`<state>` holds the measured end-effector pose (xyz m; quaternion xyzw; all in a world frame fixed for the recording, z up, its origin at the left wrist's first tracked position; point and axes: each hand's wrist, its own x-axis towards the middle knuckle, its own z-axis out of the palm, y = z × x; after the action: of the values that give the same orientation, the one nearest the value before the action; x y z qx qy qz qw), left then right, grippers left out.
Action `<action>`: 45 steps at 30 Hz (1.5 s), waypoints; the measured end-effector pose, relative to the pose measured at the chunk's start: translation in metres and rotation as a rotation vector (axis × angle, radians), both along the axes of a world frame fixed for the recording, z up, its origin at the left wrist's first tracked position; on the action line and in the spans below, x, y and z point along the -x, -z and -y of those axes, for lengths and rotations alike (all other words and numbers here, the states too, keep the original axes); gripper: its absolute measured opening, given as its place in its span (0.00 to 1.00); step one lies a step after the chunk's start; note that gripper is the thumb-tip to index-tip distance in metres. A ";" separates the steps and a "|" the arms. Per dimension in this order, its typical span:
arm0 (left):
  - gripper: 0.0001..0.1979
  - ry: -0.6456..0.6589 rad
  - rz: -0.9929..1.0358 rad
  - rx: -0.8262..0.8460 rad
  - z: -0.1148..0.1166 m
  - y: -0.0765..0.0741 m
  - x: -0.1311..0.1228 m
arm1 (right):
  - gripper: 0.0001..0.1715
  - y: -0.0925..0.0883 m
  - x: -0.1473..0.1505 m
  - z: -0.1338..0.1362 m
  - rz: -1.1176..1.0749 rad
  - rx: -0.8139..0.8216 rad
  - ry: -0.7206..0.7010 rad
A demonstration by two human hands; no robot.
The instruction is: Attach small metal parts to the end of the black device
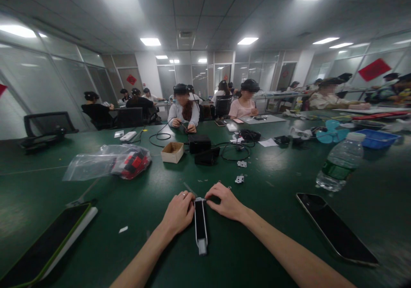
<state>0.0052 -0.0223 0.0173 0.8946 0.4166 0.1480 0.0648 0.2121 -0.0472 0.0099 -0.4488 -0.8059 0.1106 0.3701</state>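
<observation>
On the green table in front of me lies a narrow black part with white edges (pixel 200 221), its length running away from me. A pale grey block sits at its near end. My left hand (pixel 180 210), with a ring on one finger, rests along the left side, its curled fingers against the far end. My right hand (pixel 226 201) comes in from the right, thumb and forefinger pinched together at the same far end. Whatever small thing lies between those fingertips is too small to make out. Beyond the hands are small metal brackets (pixel 239 179) and a few tiny rings.
A phone (pixel 335 228) and a water bottle (pixel 340 164) stand to the right, a green-edged phone (pixel 48 245) to the left. Farther off are a plastic bag (pixel 96 164) with red and black pieces, a small open box (pixel 172 153), black cables and a blue tray (pixel 379 139). Co-workers sit opposite.
</observation>
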 end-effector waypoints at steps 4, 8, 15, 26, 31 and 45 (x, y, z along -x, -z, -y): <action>0.10 -0.007 -0.011 -0.006 0.000 0.001 0.000 | 0.07 0.001 0.000 0.000 -0.007 -0.008 -0.006; 0.10 -0.009 -0.006 -0.006 0.000 0.001 0.000 | 0.07 0.002 0.000 -0.001 -0.014 0.008 -0.008; 0.10 0.018 0.015 0.005 -0.002 0.003 0.000 | 0.08 0.000 0.000 -0.001 -0.002 0.043 -0.013; 0.11 0.044 0.006 0.007 -0.002 0.001 0.000 | 0.07 -0.002 0.003 -0.001 0.089 0.024 -0.028; 0.12 0.055 0.004 -0.017 -0.003 0.004 -0.002 | 0.10 -0.010 -0.018 -0.003 0.167 -0.071 0.064; 0.11 0.053 -0.015 -0.016 -0.004 0.006 -0.002 | 0.15 0.001 -0.048 -0.016 0.462 0.093 0.341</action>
<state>0.0076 -0.0185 0.0113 0.9070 0.3919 0.1430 0.0584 0.2599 -0.0317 0.0087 -0.6074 -0.7760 -0.0217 0.1689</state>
